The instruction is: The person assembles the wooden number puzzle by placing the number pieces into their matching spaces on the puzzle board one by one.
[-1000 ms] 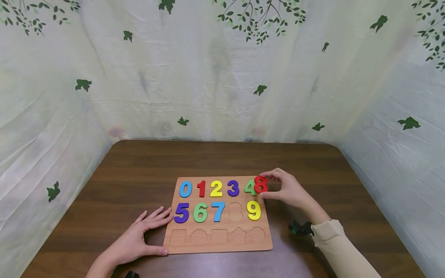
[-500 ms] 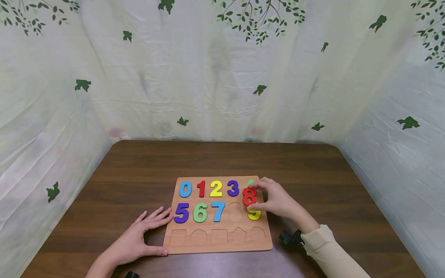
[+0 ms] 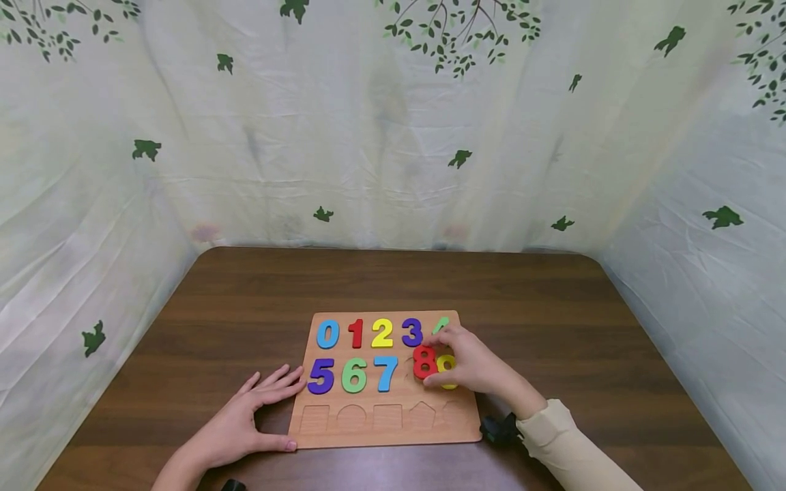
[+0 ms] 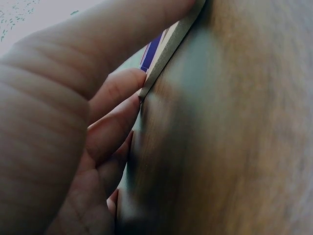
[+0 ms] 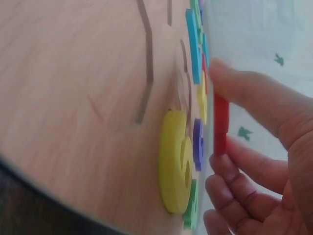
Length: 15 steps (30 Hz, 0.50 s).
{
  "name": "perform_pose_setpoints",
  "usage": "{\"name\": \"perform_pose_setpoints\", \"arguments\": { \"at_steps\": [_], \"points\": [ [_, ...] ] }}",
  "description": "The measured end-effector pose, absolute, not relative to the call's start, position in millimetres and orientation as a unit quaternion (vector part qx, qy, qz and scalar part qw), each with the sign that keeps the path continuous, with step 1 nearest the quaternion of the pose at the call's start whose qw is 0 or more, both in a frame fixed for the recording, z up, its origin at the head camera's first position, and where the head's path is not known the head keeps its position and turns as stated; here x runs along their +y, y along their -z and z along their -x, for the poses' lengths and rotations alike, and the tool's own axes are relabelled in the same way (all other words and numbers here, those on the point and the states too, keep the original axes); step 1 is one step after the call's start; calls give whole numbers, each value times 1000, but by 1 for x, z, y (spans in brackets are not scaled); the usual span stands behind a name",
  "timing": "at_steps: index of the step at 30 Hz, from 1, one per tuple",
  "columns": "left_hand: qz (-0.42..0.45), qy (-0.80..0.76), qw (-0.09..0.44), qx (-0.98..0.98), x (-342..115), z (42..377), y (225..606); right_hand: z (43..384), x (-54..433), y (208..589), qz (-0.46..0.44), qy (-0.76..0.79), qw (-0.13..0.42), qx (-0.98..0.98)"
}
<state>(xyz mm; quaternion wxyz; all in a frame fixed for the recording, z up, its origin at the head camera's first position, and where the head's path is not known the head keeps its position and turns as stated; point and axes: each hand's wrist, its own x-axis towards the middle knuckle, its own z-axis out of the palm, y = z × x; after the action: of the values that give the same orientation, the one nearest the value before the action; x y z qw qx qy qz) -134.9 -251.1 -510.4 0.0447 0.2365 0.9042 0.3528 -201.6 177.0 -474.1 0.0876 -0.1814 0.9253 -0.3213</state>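
Observation:
My right hand pinches a red number 8 piece between thumb and fingers. The right wrist view shows this red piece edge-on, a little above the wooden puzzle board. In the head view it overlaps the 8-shaped recess and sits just left of the yellow 9, which the hand partly covers. The green 4 is also partly hidden. At the board's left edge my left hand lies with fingers spread, fingertips and thumb touching the edge near the purple 5.
Blue 0, red 1, yellow 2 and purple 3 sit along the top row. Green 6 and blue 7 sit below. Outlined recesses line the front row. A brown table surrounds the board; leaf-printed curtains enclose it.
My right hand has carried the red 8 from beside the green 4 down and left to the 8-shaped recess. The left hand and board have stayed put.

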Motion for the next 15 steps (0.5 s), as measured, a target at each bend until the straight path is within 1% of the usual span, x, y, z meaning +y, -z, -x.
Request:
{"name": "perform_pose_setpoints", "arguments": {
  "at_steps": [8, 15],
  "points": [
    [-230, -352, 53, 906, -251, 135, 511, 201, 167, 474, 199, 310, 106, 923],
    [-235, -358, 49, 902, -251, 135, 510, 202, 163, 475, 209, 293, 107, 927]
  ]
}}
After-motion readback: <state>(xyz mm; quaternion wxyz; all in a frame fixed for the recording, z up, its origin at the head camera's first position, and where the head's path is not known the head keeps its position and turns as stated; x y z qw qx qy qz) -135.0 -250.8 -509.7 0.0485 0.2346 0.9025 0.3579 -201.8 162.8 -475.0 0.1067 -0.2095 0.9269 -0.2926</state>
